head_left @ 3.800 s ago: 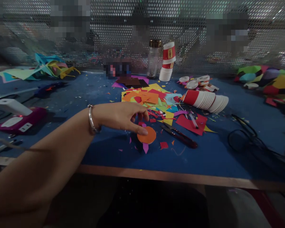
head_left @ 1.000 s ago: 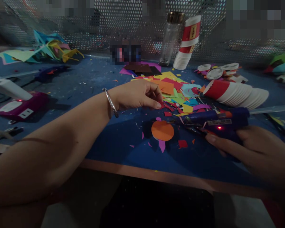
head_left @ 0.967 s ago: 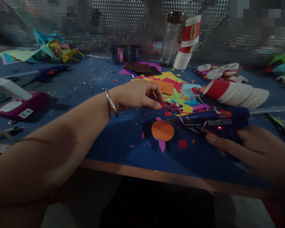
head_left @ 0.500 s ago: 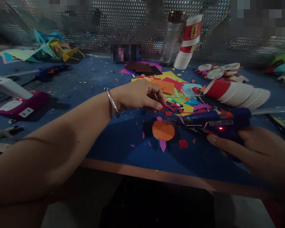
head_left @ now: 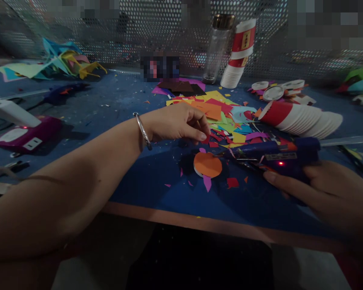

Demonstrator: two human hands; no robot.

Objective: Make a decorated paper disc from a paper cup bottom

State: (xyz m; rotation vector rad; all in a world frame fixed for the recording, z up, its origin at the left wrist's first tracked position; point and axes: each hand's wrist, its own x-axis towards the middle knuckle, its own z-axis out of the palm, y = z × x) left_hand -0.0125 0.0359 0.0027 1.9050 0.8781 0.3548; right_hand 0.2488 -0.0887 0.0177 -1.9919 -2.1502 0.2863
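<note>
My right hand (head_left: 317,187) is wrapped round a dark blue hot glue gun (head_left: 278,155) whose red light is lit and from whose back a clear glue stick (head_left: 346,141) sticks out. Its nozzle points left, at the upper right edge of an orange paper disc (head_left: 208,164). Purple paper tabs (head_left: 207,183) poke out at the top and bottom of the disc, with a white edge beneath it. Above the disc, my left hand (head_left: 184,123) pinches a small red paper piece (head_left: 205,139) between thumb and forefinger.
Coloured paper scraps (head_left: 220,108) are heaped behind the disc. Stacked paper cups (head_left: 302,119) lie on the right; more cups (head_left: 238,52) and a glass bottle (head_left: 219,48) stand at the back. On the left are a purple power socket (head_left: 27,135) and another glue gun (head_left: 66,92).
Almost nothing differs. Both hands, the glue gun and the disc keep their places; the whole view shifts very slightly.
</note>
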